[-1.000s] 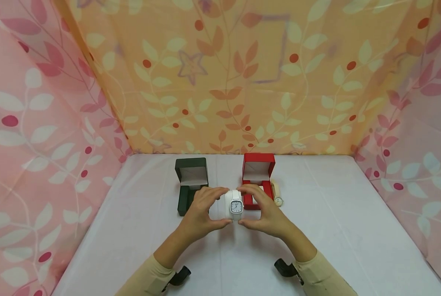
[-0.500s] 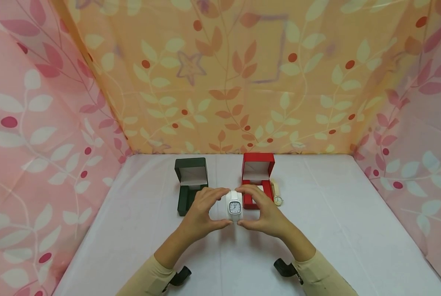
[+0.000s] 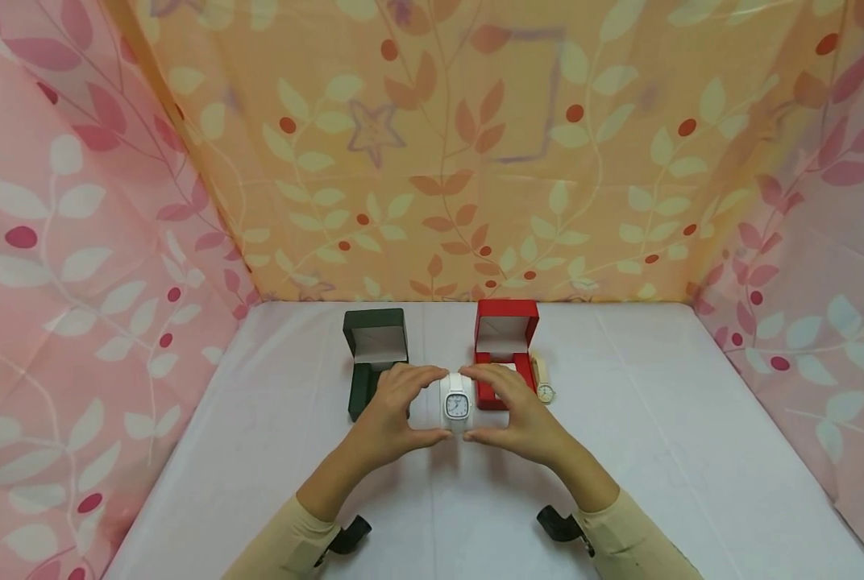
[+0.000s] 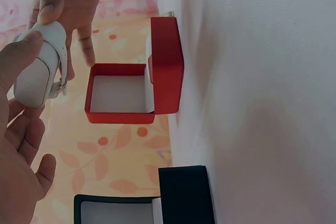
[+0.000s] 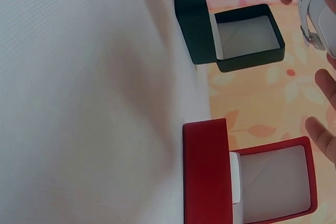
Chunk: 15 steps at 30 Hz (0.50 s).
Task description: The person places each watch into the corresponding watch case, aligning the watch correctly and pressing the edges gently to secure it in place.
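Note:
A white watch (image 3: 457, 405) with a squarish face is strapped round a white cushion (image 4: 35, 80), held above the table between both hands. My left hand (image 3: 392, 411) grips its left side between thumb and fingers. On the other side, my right hand (image 3: 515, 411) pinches it the same way. The left wrist view shows both thumbs on the cushion's white surface. Behind the hands stand a dark green box (image 3: 375, 338) and a red box (image 3: 507, 326), both with lids up. The left hand partly hides the green box, and the right hand covers part of the red one.
A cream-strapped watch (image 3: 542, 380) lies against the red box's right side. A white cloth covers the table (image 3: 664, 419). Patterned curtains (image 3: 432, 161) enclose the back and both sides.
The watch on its cushion has shifted very slightly left, with the left hand moving slightly along with it. Both hands keep their hold, and the boxes have stayed in place.

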Motion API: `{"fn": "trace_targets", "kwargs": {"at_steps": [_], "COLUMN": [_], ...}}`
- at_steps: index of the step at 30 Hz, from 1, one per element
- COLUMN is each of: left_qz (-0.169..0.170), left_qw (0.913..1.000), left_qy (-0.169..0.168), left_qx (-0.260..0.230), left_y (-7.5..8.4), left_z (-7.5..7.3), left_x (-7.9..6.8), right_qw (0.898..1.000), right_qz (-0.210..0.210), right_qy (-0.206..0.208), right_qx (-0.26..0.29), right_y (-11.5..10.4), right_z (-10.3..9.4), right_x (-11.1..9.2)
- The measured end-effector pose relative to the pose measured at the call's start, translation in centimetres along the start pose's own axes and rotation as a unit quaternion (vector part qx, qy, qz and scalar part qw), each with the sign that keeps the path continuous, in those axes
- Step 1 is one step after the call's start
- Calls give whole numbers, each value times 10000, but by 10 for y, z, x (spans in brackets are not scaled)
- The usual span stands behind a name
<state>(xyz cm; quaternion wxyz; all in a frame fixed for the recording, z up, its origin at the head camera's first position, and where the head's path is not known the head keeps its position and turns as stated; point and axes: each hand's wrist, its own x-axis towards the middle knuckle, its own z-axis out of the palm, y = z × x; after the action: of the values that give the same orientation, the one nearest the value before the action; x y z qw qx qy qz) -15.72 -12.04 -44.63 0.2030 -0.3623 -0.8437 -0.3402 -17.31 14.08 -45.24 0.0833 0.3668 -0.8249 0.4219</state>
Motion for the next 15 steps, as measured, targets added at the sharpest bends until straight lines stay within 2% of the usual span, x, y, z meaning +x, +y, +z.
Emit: {"fn": "trace_targets", "kwargs": {"at_steps": [8,15], "left_qz": [-237,-393], "left_qw": [9996,9991], "left_qy": [-82,-105], "left_qx": [-142,-137], "left_y": [2,1], "left_z": [-2,-5], "left_x": [1,0], "right_qw": [9998,9997], "right_qz": [-137,-101], "right_qy": [152,225], "right_qx": [11,-64], "right_y": [-1,-1], "right_z": [-4,-1], "right_x": [-2,2]}}
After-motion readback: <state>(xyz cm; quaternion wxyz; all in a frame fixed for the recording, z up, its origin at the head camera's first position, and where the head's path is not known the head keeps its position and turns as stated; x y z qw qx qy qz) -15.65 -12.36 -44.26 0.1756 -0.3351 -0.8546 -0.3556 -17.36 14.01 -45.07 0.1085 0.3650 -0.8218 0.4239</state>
